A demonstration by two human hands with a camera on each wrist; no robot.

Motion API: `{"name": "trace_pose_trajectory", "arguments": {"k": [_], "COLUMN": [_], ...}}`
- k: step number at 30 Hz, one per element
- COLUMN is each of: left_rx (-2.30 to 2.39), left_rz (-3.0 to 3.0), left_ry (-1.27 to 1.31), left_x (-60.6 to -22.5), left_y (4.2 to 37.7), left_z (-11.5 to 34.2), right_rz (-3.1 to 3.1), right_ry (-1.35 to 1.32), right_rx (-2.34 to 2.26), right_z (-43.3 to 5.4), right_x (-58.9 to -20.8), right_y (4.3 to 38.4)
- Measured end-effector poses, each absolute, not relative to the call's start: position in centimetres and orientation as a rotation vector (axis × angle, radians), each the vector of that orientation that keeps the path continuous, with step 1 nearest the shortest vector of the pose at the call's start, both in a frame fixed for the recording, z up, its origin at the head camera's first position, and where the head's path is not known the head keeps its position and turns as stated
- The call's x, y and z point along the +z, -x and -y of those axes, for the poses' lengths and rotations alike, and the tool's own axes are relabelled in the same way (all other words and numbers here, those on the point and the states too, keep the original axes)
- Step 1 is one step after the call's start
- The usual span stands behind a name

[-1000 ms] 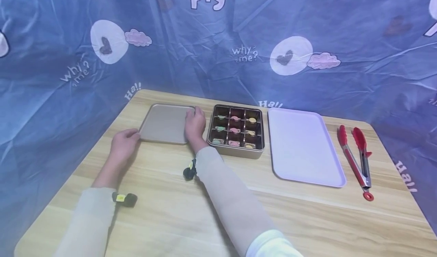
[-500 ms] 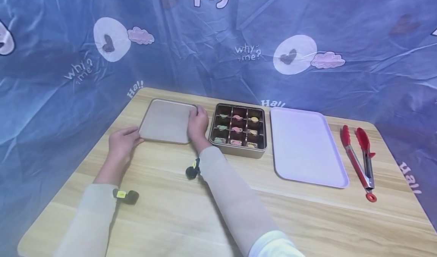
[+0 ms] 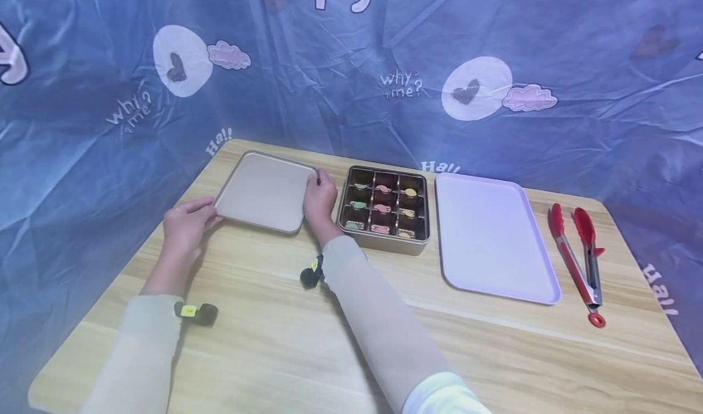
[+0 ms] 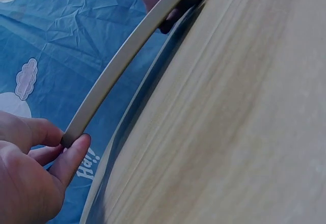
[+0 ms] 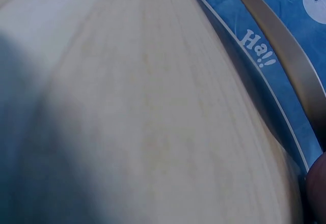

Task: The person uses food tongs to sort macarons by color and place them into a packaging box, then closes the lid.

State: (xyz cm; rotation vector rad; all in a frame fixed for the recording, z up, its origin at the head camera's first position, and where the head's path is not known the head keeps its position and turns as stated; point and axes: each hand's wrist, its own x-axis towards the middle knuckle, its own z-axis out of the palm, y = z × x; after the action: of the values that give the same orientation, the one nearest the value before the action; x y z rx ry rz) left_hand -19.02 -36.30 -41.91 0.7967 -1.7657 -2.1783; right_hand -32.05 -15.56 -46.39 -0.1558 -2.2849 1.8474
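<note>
A flat, square, champagne-coloured tin lid (image 3: 266, 191) is held up between both hands at the table's left. My left hand (image 3: 187, 226) pinches its near left corner; in the left wrist view the thumb and fingers meet on the lid's rim (image 4: 122, 63). On the opposite side my right hand (image 3: 320, 201) grips the right edge, its fingers partly hidden. In both wrist views the lid shows edge-on, raised above the tabletop. Just right of that hand stands the open square tin (image 3: 382, 244), split into several dark compartments with small green, pink and yellow pieces inside.
A pale lilac tray (image 3: 494, 237) lies right of the tin. Red-tipped metal tongs (image 3: 576, 267) lie spread beside it at the far right. Behind the wooden table (image 3: 263, 341) hangs a blue printed cloth (image 3: 329, 96).
Both hands have lifted the lid off the tabletop. Its left side has shifted left with my left hand, and it now sits slightly turned. The tin, tray and tongs have stayed put.
</note>
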Motion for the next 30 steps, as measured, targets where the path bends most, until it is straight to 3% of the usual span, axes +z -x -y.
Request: {"name": "trace_pose_trajectory", "arguments": {"k": [15, 30], "left_rx": [-2.27, -2.358], "left_rz": [1.768, 1.793], "left_ry": [-0.729, -0.621], "left_x": [-41.1, -40.7], "left_y": [17.9, 17.9], "left_z": [37.7, 36.9], "right_rz": [2.151, 2.025], "right_ry": [0.203, 0.095], "right_rx": [2.035, 2.147], "right_z": [16.3, 13.4], "right_x": [-45.8, -41.1], "right_y": [31.4, 30.9]}}
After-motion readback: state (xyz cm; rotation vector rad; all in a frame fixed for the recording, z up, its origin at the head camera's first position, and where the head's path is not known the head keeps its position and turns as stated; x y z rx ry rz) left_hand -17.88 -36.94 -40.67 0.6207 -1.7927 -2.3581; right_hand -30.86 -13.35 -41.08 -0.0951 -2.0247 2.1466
